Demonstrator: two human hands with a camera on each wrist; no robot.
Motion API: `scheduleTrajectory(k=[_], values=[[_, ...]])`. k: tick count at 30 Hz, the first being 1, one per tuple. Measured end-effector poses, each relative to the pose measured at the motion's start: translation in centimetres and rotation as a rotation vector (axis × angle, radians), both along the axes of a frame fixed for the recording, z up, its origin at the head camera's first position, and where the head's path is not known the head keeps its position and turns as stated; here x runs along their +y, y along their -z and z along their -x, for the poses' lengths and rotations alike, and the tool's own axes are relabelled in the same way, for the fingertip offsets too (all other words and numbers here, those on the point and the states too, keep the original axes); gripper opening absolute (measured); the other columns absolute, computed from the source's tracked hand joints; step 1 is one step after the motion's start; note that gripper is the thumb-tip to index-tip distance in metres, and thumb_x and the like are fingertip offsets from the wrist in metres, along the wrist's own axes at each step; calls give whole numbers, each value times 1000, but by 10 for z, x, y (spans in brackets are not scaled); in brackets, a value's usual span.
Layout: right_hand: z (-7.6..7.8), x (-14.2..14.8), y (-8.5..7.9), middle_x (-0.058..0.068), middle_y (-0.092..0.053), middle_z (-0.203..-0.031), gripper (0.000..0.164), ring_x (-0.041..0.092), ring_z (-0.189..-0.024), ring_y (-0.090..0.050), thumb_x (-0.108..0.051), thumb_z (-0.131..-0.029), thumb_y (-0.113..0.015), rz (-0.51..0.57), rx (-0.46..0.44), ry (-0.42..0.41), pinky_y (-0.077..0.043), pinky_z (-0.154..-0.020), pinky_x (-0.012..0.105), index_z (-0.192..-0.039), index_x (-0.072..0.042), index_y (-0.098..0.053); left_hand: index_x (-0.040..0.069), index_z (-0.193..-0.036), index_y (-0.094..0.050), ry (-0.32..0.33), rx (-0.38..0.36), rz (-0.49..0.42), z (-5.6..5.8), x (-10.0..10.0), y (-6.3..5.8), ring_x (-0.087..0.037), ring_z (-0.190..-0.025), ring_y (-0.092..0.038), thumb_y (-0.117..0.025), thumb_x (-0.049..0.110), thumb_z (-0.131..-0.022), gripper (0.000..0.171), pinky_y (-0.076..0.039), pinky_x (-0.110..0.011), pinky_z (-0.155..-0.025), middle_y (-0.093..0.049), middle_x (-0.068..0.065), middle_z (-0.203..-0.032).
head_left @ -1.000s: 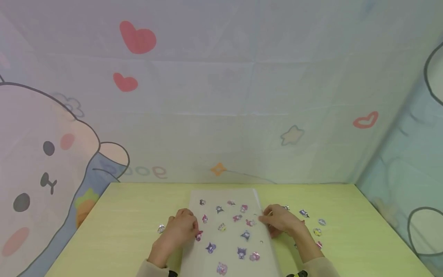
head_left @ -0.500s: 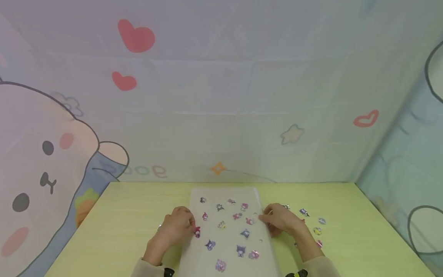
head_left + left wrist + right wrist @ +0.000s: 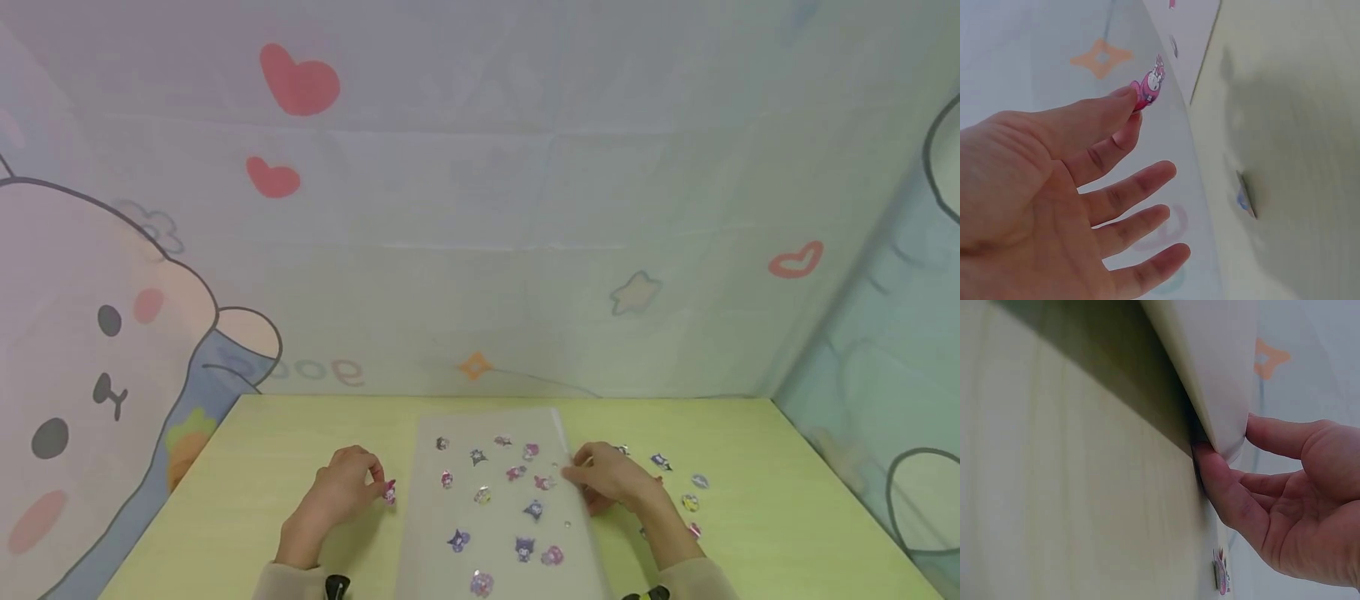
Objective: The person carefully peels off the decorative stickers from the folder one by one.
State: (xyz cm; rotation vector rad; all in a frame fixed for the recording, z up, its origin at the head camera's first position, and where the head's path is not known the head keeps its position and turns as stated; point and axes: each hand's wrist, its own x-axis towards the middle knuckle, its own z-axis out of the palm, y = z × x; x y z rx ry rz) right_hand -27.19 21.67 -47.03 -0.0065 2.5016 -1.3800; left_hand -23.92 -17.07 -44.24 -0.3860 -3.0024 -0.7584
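My left hand [image 3: 341,493] pinches a small pink character sticker [image 3: 1149,89] between thumb and index finger, its other fingers spread apart. It is held over the table, left of the white sheet [image 3: 427,575]. Several small cartoon stickers, such as a purple one [image 3: 524,548] and a yellowish one [image 3: 482,495], lie scattered on that sheet. At the sheet's right edge, my right hand [image 3: 611,479] grips it, thumb on the top face and a finger underneath. The right wrist view shows this edge of the sheet [image 3: 1210,369] raised off the table.
Several loose stickers lie on the pale yellow table [image 3: 787,542] to the right, among them a yellow one [image 3: 690,502] and a dark one [image 3: 661,462]. One sticker [image 3: 1246,197] lies on the table under my left hand. A printed cloth [image 3: 450,208] hangs behind the table.
My left hand has moved left, lifting the pink sticker away from the sheet's left edge and out over the table. My right hand stays at the sheet's right edge.
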Motion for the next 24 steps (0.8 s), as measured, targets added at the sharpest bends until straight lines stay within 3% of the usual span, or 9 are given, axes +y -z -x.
scheduleTrajectory(k=[7,17,24], values=[[-1,-1,-3,16,-60,-93,38,27,-65,-63,-16,-94,-66,6,-10,3,-56,-58,38,-119,9,-52,15,-75,-60,-30,-42,19,1,-12,2,-45,-119,-47,-73,15,-87,18,-37,-73,-84,-61,-10,-109],[-3,-2,-5,15,-60,-92,38,27,-64,-64,-16,-94,-66,-1,-5,4,-56,-58,38,-118,9,-52,16,-70,-57,-41,-60,92,3,-9,15,-43,-115,-46,-76,12,-83,23,-38,-65,-82,-57,-8,-101],[-2,-1,-4,16,-60,-93,39,27,-65,-64,-16,-94,-66,2,-9,8,-57,-58,38,-118,10,-52,15,-67,-55,-47,-62,97,1,-3,16,-50,-128,-36,-79,11,-81,28,-26,-74,-95,-57,-7,-98]])
